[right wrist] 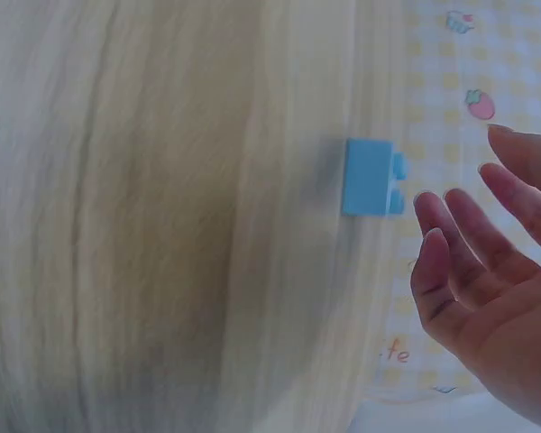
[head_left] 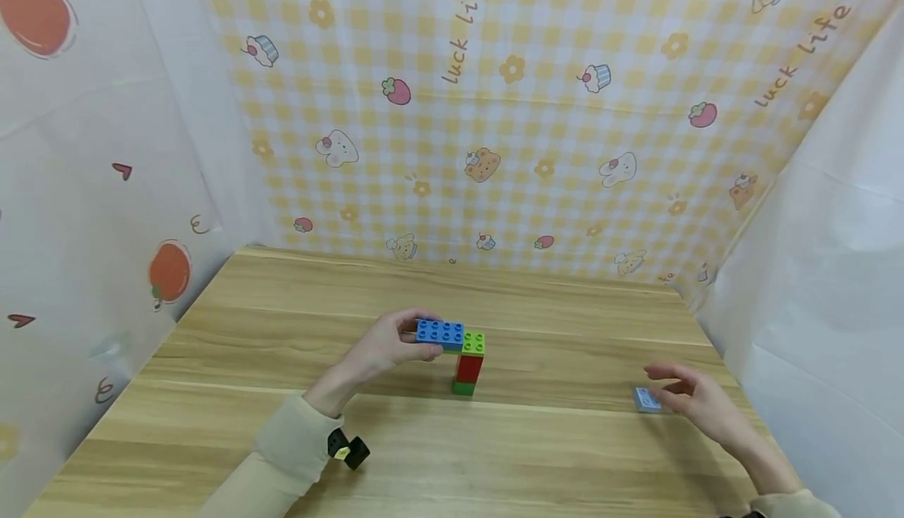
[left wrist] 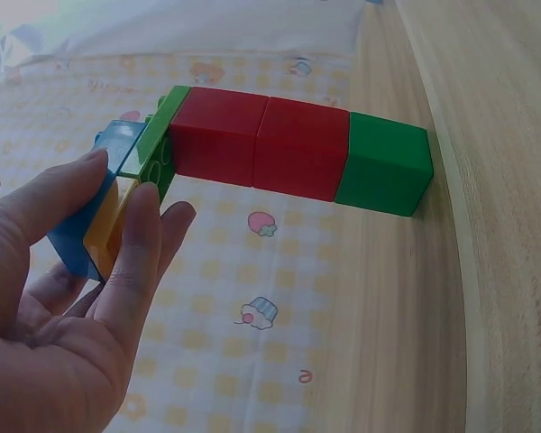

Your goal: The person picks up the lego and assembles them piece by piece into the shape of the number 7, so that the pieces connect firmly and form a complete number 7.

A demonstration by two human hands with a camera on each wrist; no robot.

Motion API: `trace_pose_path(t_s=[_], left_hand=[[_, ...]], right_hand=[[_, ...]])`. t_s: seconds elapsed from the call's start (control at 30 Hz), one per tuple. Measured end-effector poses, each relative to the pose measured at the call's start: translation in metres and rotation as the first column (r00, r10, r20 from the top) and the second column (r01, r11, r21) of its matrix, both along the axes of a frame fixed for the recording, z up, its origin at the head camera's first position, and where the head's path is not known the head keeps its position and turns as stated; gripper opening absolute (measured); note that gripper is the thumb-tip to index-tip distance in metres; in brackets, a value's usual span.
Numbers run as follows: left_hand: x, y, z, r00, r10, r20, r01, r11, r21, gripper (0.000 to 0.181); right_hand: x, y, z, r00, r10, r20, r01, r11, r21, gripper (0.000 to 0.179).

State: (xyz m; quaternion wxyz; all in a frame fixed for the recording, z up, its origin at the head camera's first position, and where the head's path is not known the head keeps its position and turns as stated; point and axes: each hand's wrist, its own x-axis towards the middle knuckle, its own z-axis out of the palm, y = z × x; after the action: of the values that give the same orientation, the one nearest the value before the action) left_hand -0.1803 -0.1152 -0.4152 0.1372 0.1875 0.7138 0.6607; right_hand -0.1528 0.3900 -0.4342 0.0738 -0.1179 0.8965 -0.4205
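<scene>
A brick tower stands on the table, its green brick [head_left: 464,388] at the bottom and two red bricks [left wrist: 257,140] stacked above it. A lime green brick [head_left: 475,343] lies across the top and juts out to the left. On that overhang sits a blue eight-stud brick [head_left: 439,333], with a yellow-orange brick [left wrist: 108,230] beside the lime one underneath. My left hand [head_left: 381,345] grips the blue and yellow-orange bricks between thumb and fingers. Over at the right, a light blue brick [right wrist: 367,178] rests on the table, studs up. My right hand [head_left: 699,404] hovers close by, fingers loosely bent around nothing.
The wooden table [head_left: 551,455] is bordered by a yellow checked cloth [head_left: 452,125] at the back. White cloths hang along its left [head_left: 106,188] and right [head_left: 833,267] sides. A black wrist device [head_left: 348,449] sits at the left cuff.
</scene>
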Motion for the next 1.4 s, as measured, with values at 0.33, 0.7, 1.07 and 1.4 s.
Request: trace_pose_path(t_s=[0.33, 0.7, 1.07, 1.4], left_hand=[[0.0, 0.0, -0.001, 1.0, 0.002, 0.008, -0.002, 1.0, -0.002, 0.047], [-0.001, 0.001, -0.003, 1.0, 0.004, 0.006, -0.004, 1.0, -0.007, 0.047], [-0.001, 0.001, -0.002, 1.0, 0.0, 0.009, 0.0, 1.0, 0.003, 0.047], [0.0, 0.001, -0.001, 1.0, 0.001, 0.002, -0.001, 1.0, -0.02, 0.046]], right_hand=[[-0.007, 0.005, -0.021, 0.994, 0.1, 0.044, -0.1, 0.995, -0.001, 0.053], [-0.01, 0.006, -0.028, 0.987, 0.09, 0.133, -0.093, 0.995, 0.018, 0.049], [-0.02, -0.01, -0.018, 0.985, 0.173, 0.014, -0.174, 0.979, 0.108, 0.038], [-0.032, -0.047, 0.02, 0.969, 0.223, -0.103, -0.202, 0.962, 0.184, 0.04]])
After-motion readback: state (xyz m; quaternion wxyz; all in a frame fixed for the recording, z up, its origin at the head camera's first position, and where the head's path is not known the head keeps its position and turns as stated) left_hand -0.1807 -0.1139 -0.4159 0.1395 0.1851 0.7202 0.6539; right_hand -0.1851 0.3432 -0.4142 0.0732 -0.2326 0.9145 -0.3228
